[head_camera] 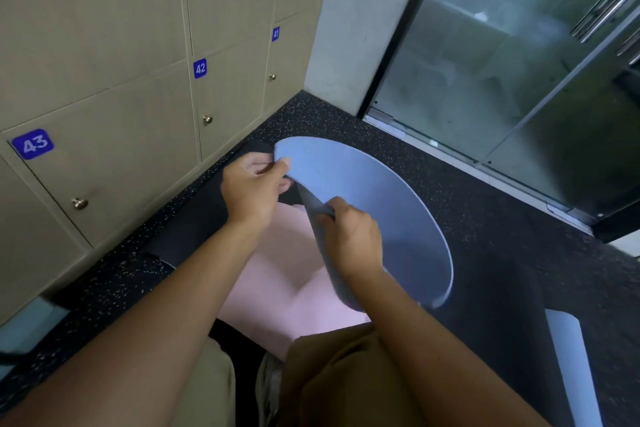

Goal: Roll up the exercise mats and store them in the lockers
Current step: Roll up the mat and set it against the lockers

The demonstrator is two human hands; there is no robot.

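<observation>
Blue mat [374,204]: lifted and curled over the pink mat [277,274], beside the lockers [104,80]. Your left hand [254,189] pinches its far corner; your right hand [351,239] grips the near edge, forearms extended.

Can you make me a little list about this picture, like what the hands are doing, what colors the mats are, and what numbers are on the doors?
left hand: pinches the blue mat's corner
right hand: grips the blue mat's edge
blue mat: lifted and curved, not yet rolled tight
pink mat: flat on the floor, under the blue one
black mat: on the floor by the lockers
lockers: beige, doors closed, numbered 41, 42, 43
glass door: on the right
</observation>
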